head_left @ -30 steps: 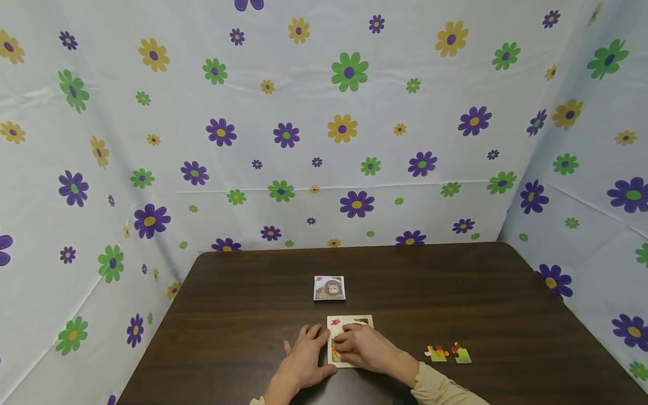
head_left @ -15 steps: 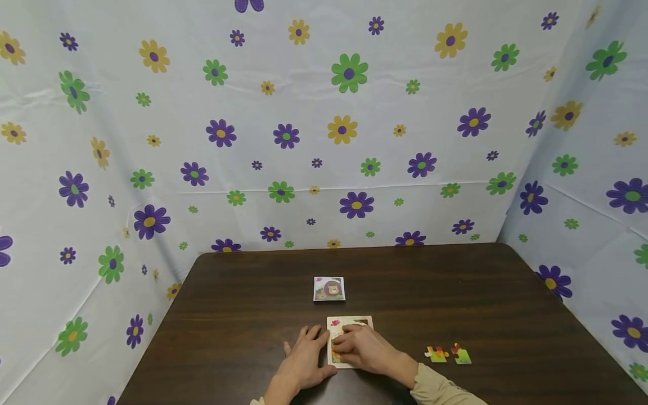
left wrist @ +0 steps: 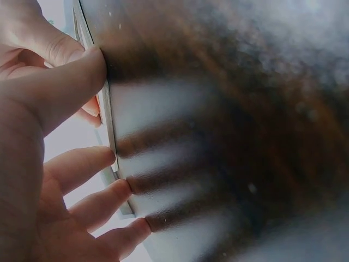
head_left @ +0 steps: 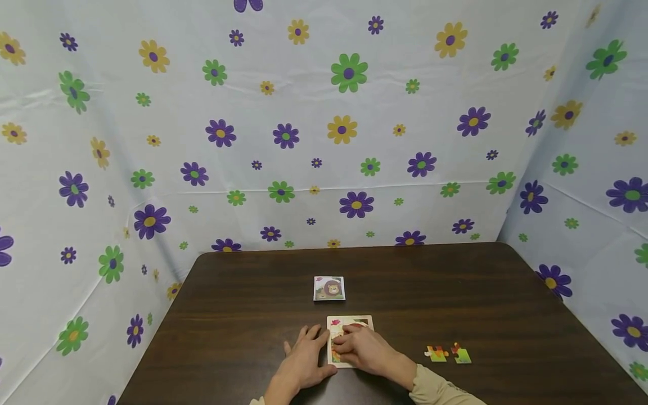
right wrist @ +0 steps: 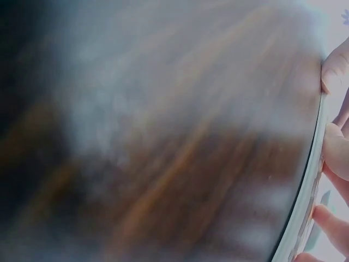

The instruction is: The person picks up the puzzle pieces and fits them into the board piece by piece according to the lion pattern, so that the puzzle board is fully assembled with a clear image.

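Note:
A small square jigsaw puzzle board [head_left: 350,318] with a pale frame lies on the dark table near its front. My left hand [head_left: 302,359] rests at the board's left side, fingers extended, with the thumb at its lower corner. Over the board, my right hand [head_left: 367,350] bends its fingers and thumb together on a puzzle piece, which the hand mostly covers. A pink flower and orange patches show on the board beside the fingers. In the left wrist view, the left fingertips [left wrist: 122,188] touch the table along the board's edge. The right thumb [right wrist: 337,150] shows beside the board's rim in the right wrist view.
Two loose jigsaw pieces [head_left: 437,354], green with orange and yellow, lie to the right of the hands. Behind the board lies a square lion picture [head_left: 329,288]. A flowered white cloth [head_left: 304,112] hangs around the table's back and sides.
Beneath the right hand, a reddish-brown patch now shows near the board's upper right. The right hand shifts only very slightly; the left hand and loose pieces stay in place.

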A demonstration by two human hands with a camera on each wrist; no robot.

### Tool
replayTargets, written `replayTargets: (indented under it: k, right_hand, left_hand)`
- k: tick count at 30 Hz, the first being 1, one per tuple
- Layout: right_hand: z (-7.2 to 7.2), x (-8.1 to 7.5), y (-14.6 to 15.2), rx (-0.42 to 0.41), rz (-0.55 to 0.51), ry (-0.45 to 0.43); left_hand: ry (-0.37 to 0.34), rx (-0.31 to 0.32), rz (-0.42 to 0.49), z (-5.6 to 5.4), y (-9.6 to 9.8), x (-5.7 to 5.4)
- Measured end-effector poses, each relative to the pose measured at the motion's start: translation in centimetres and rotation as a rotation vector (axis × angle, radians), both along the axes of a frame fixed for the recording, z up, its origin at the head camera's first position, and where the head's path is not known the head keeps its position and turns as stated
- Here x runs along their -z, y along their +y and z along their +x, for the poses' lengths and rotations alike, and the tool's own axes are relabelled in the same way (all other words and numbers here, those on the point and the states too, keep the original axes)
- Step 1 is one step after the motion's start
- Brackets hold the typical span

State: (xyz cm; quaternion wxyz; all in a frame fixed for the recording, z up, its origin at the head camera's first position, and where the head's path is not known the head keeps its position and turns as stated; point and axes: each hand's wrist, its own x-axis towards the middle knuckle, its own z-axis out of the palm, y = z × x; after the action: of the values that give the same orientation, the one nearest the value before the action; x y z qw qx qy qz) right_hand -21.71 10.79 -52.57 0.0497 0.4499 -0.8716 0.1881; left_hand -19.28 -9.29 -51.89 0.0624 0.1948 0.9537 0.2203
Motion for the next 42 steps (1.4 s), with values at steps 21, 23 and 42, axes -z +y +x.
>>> replayTargets:
  k: [21,23,42]
  right_hand:
    - [-0.4,-0.8,6.4,0.219,-0.274,-0.162]
    - [-0.4,-0.8,7.6,0.251,-0.263,-0.157]
    - [0.8,-0.7,15.3,0.284,-0.143,-0.292]
  left_hand:
    - [-0.017,-0.024,-0.008,0.0,-0.1,0.3]
    - [-0.014,-0.023,-0.005,0.0,-0.1,0.3]
    - [-0.028,-0.02,-0.008,0.0,-0.1,0.3]
